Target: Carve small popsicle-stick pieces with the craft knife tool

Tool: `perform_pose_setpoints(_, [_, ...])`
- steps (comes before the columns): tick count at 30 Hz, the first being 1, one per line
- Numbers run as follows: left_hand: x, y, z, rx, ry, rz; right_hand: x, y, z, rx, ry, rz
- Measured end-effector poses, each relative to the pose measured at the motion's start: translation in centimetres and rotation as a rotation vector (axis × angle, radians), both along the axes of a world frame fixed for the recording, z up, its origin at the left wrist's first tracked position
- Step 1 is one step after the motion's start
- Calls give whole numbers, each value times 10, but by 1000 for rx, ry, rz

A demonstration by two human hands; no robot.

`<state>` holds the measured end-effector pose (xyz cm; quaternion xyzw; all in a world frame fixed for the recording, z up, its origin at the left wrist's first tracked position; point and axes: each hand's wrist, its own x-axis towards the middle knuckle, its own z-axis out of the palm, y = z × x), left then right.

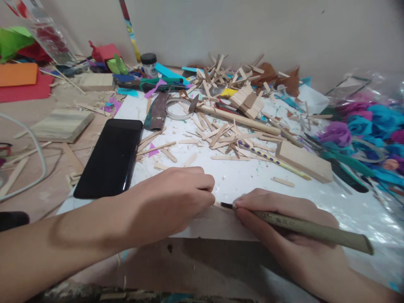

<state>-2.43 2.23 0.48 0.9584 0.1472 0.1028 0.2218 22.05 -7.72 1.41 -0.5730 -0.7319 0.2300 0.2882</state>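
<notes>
- Left hand: fingers curled shut on a small pale wooden piece. Only the tip of the piece is exposed, at the centre of the near work area; the hand hides the remainder.
- Right hand: thumb and fingers clamped around the carving tool. The dark tip points left, at the wooden piece; blurring obscures whether the two touch.
- Concealed or cropped items: the fingers cover part of the tool. A black object is cut off by the left frame edge and cannot be identified. The clear plastic at right is also cropped.
- Markings: dark characters run along the tool handle, too blurred to read. Lettering on the green-handled tool is likewise illegible. No brand shows on the black phone, left of the white sheet's centre.
- Work surface: white sheet, glossy at right, scattered with flat, round-ended wooden sticks.
- Hammer: pale, round wooden handle; dark, tapered head beside a tape ring.
- Wooden block: rectangular, smooth, light-coloured; adjacent to a patterned yellow pencil.
- Paper flowers: crumpled, in purple, blue and magenta.
</notes>
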Motion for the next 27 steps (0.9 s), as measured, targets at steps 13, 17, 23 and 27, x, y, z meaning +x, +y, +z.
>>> perform_pose_setpoints(13, [-2,1,-3,-24,-15,2,0,-2,1,27,-72,23])
perform_pose_setpoints(17, [-1,2,-5,-13,-22,5,-5,-1,4,36,-45,9])
perform_pose_setpoints(23, [-2,0,-7,-41,-26,18,-5,4,5,-27,2,-29])
perform_pose_setpoints(27, [-3,-1,-5,-53,-15,20,-1,2,3,-46,96,-92])
